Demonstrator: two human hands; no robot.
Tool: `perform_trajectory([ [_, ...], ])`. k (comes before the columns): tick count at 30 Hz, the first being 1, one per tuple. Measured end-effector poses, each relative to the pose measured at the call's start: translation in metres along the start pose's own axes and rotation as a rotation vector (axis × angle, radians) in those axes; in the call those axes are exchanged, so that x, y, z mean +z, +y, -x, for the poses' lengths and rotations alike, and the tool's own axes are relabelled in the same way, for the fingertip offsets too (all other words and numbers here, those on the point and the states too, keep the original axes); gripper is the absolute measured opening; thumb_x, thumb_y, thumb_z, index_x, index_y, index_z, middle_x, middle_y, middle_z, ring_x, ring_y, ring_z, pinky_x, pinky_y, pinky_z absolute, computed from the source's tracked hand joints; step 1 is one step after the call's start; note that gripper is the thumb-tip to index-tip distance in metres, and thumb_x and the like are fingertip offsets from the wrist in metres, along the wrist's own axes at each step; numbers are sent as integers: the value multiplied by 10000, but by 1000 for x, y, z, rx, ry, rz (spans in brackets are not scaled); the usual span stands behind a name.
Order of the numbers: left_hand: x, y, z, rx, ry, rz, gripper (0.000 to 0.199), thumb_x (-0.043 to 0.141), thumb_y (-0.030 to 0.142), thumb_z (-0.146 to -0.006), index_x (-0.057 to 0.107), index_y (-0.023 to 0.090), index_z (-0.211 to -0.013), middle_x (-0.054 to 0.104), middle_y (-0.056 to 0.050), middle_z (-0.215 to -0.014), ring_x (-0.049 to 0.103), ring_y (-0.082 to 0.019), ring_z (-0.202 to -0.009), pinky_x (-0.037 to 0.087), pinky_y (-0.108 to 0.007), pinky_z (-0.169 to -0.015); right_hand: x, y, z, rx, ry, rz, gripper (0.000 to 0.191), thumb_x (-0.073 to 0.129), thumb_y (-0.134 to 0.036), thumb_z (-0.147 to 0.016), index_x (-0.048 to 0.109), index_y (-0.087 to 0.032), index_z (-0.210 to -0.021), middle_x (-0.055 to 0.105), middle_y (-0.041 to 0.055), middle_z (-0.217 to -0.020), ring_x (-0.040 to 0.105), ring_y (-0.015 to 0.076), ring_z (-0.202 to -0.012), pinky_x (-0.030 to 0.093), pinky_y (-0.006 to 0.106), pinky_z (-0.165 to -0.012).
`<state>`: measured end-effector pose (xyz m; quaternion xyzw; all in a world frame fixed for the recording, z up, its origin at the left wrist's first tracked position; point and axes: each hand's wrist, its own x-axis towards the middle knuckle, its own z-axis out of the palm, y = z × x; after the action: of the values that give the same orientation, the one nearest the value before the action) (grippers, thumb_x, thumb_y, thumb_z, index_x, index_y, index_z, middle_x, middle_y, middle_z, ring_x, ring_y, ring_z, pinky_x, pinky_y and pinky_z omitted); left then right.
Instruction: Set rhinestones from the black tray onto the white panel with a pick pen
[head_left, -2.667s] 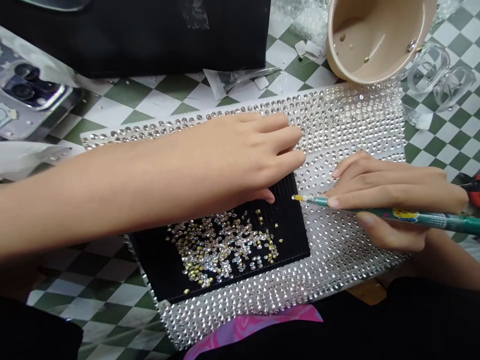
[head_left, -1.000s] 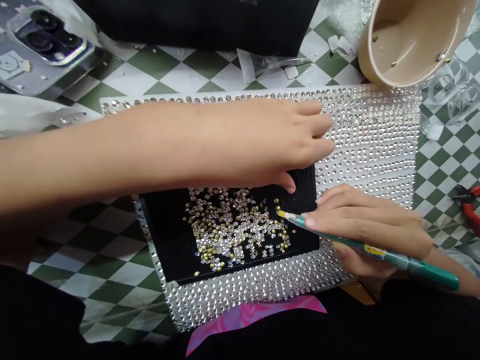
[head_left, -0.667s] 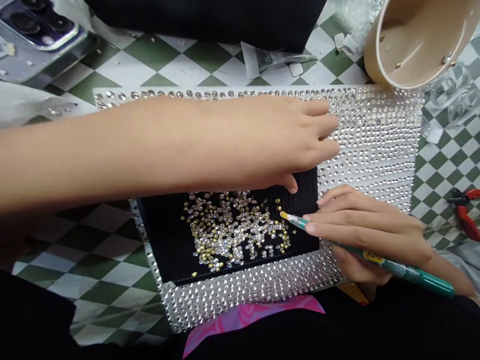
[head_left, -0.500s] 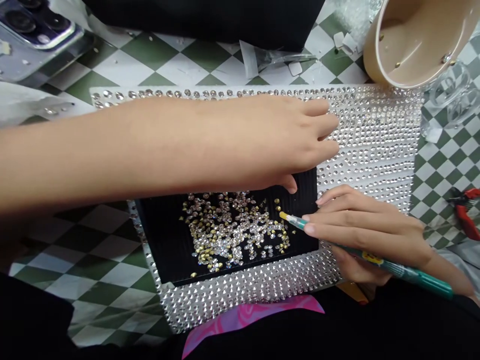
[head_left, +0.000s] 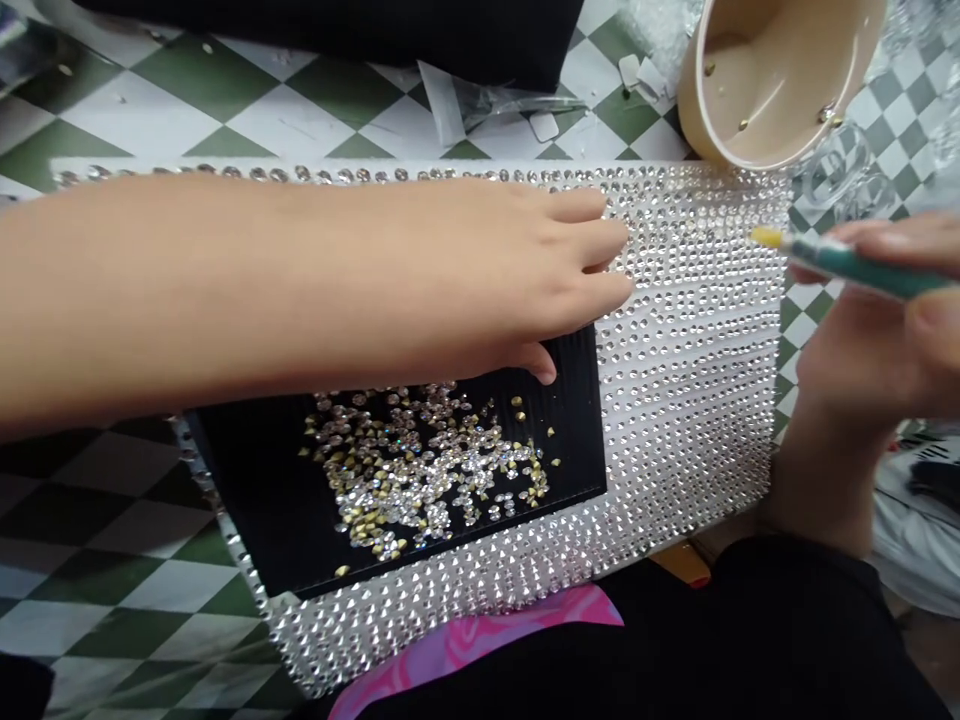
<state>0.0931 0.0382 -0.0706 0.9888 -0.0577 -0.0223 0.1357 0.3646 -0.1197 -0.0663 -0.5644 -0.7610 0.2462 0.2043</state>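
Note:
My right hand (head_left: 870, 340), somewhat blurred, is closed around a green rhinestone picker pen (head_left: 840, 262). Its yellow tip is over the upper right of a white sheet set with rows of clear rhinestones (head_left: 690, 400); whether tip and sheet touch I cannot tell. My left hand (head_left: 555, 260) lies palm down across that sheet and the upper edge of a black tray (head_left: 255, 500), fingers stretched out and thumb apart. Loose clear rhinestones with gold backs (head_left: 427, 470) are scattered on the tray, partly hidden by my left forearm.
A beige cup (head_left: 780, 80) with a few stones inside stands at the sheet's upper right corner. Behind are a black box (head_left: 360, 30), a clear plastic bag (head_left: 480, 100) and small white squares. Green-and-white checked cloth (head_left: 187, 90) covers the table.
My right hand has lifted the pen from beside the loose stones up and right, over the sheet's upper right. The view has shifted right; my left hand stays resting in place.

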Motion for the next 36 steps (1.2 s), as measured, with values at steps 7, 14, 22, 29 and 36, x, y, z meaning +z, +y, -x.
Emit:
perform_trajectory([
  [7, 11, -3, 3, 82, 114, -4, 340, 733, 450, -1037, 469, 237, -1013, 522, -28, -1060, 524, -240, -931, 390, -374, -786, 5, 33, -2, 73, 326, 151, 457, 474, -443, -1058, 789, -231, -1313, 718, 90, -1039, 844, 335, -1077, 712, 464, -701],
  [14, 14, -7, 6, 101, 140, -2, 230, 575, 434, -1096, 470, 239, -1032, 490, -31, -1045, 503, -237, -913, 416, -398, -832, 12, 41, -3, -65, 781, 200, 448, 412, -266, -1065, 838, -240, -1200, 740, 36, -931, 851, 243, -911, 667, 435, -755],
  [22, 15, -7, 4, 81, 139, 50, 301, 702, 465, -971, 511, 232, -970, 541, -63, -1061, 490, -221, -870, 461, -423, -778, 7, 52, -1, 87, 908, 296, 420, 432, -295, -1034, 842, -209, -1057, 751, 29, -865, 848, 231, -828, 676, 419, -708],
  [29, 23, -13, 5, 78, 159, 93, 525, 228, 529, -1118, 617, 181, -1052, 519, -90, -1092, 564, -271, -1068, 524, -471, -895, 7, 56, 0, 118, 911, 371, 389, 442, -264, -1038, 824, -191, -1028, 727, 37, -858, 813, 188, -768, 673, 398, -683],
  [36, 23, -11, 1, -1, 72, 104, 735, 61, 639, -1058, 642, 197, -1130, 494, -75, -1108, 592, -301, -1144, 560, -540, -962, 10, 53, 1, 173, 924, 397, 450, 386, -277, -1027, 832, -230, -994, 759, 28, -875, 786, 148, -746, 636, 358, -656],
])
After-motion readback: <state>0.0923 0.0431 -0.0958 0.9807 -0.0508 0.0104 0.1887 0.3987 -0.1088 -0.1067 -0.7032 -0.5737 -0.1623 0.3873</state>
